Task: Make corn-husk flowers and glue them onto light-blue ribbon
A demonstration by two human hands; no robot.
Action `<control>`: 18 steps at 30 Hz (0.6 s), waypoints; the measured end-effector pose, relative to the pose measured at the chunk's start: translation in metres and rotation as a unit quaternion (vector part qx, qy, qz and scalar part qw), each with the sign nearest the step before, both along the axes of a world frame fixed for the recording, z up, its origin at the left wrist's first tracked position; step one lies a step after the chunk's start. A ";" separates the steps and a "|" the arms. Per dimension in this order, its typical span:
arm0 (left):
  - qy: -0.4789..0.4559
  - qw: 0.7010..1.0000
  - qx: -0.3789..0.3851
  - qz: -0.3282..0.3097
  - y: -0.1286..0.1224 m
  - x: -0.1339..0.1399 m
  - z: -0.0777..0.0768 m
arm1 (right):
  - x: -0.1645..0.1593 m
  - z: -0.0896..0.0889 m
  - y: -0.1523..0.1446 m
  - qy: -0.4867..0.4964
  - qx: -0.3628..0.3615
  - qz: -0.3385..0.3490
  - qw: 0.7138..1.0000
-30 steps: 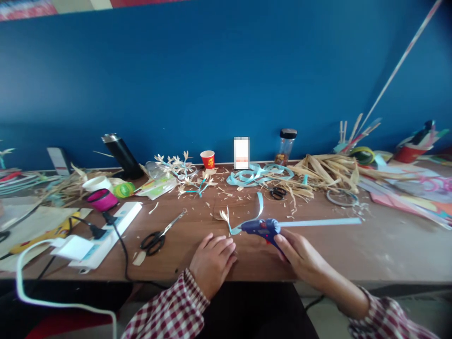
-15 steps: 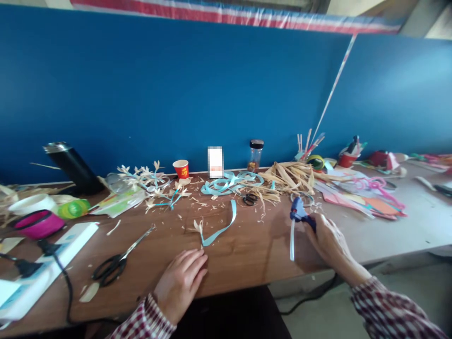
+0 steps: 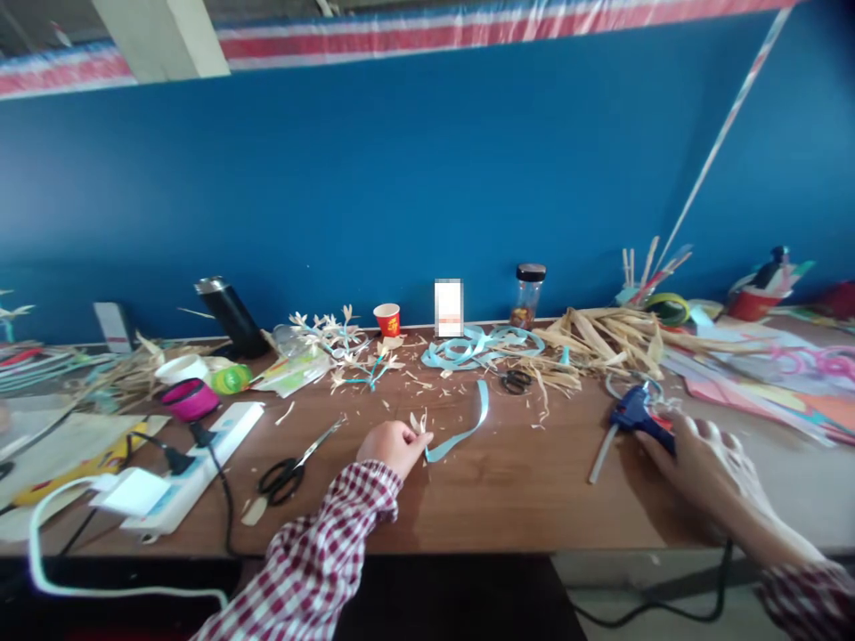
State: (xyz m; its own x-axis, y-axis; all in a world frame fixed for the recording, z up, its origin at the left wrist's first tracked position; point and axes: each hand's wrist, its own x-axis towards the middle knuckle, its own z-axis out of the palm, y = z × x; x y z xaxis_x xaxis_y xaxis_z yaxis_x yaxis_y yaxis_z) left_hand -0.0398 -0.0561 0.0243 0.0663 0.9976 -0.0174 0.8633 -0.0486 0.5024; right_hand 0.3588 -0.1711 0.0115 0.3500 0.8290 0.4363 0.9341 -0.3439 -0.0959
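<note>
My left hand (image 3: 395,447) pinches a small corn-husk flower (image 3: 419,422) between thumb and fingertips, low over the table. A light blue ribbon (image 3: 460,438) trails from the flower's base, its free end curling up to the right. At the right, my right hand (image 3: 712,467) is around the handle of a blue glue gun (image 3: 633,409), which rests low at the tabletop. A pale glue stick (image 3: 603,454) sticks out of the gun toward the front edge. Part of the gun's handle is hidden by the fingers.
Black-handled scissors (image 3: 284,481) lie left of my left hand, beside a white power strip (image 3: 200,472). Behind are finished husk flowers (image 3: 327,334), a red paper cup (image 3: 387,320), coiled blue ribbon (image 3: 460,349), small scissors (image 3: 516,382) and dried husks (image 3: 594,338).
My left hand has gone from lying flat beside the flower to pinching it. The glue gun has been lowered to the tabletop at the right. The view has swung left.
</note>
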 end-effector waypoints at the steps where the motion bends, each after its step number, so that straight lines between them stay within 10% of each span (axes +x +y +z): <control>1: -0.015 1.000 -0.009 0.012 0.001 0.003 0.000 | -0.007 0.005 0.000 -0.039 -0.007 -0.021 0.999; 5: -0.078 0.996 -0.038 0.032 0.002 0.007 0.001 | -0.055 0.029 0.006 -0.055 0.058 0.037 0.996; 8: -0.137 0.987 -0.060 0.052 0.003 0.002 0.003 | -0.115 0.039 0.008 0.181 0.060 0.221 0.956; 12: -0.248 0.963 -0.076 0.078 0.004 -0.004 0.009 | -0.199 0.032 0.007 0.439 -0.098 0.414 0.792; 15: -0.359 0.925 -0.096 0.086 0.002 -0.006 0.017 | -0.240 0.018 0.019 0.612 -0.120 0.393 0.676; 18: -0.509 0.842 -0.138 0.116 -0.004 -0.003 0.025 | -0.257 0.009 0.038 0.799 -0.131 0.313 0.496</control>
